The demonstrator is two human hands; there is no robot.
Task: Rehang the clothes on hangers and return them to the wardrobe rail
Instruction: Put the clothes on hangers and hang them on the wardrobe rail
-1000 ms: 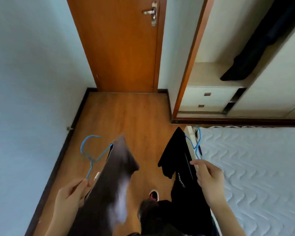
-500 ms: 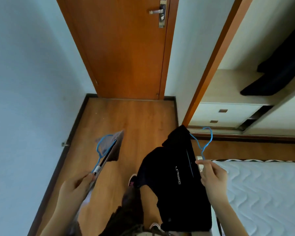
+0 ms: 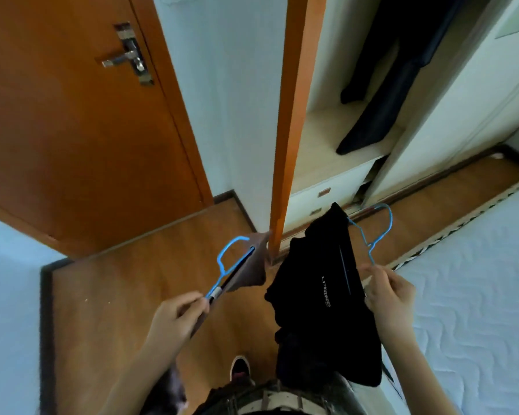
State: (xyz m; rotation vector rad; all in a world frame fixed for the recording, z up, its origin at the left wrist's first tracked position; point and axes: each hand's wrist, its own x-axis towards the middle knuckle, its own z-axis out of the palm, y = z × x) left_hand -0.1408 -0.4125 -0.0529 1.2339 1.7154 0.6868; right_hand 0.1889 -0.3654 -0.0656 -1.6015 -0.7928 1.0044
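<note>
My left hand [image 3: 177, 316] pinches the neck of a blue wire hanger [image 3: 226, 262] that carries a brown-grey garment [image 3: 249, 268], seen edge-on and pointing toward the wardrobe. My right hand [image 3: 388, 298] grips a second blue wire hanger [image 3: 375, 232] with a black garment [image 3: 324, 298] bearing white lettering, which hangs down in front of me. Both hangers are held at about waist height, side by side, just short of the open wardrobe [image 3: 336, 139]. The wardrobe rail itself is out of view.
Dark clothes [image 3: 381, 85] hang inside the wardrobe above a shelf and white drawers [image 3: 321, 199]. An orange wardrobe frame post [image 3: 288, 124] stands straight ahead. A closed wooden door [image 3: 72, 121] is on the left, a white mattress [image 3: 474, 283] on the right. My shoe [image 3: 240, 368] is on the wooden floor.
I have turned and stepped toward the wardrobe; it now fills the upper right. Both hands have risen a little with their hangers and come closer together.
</note>
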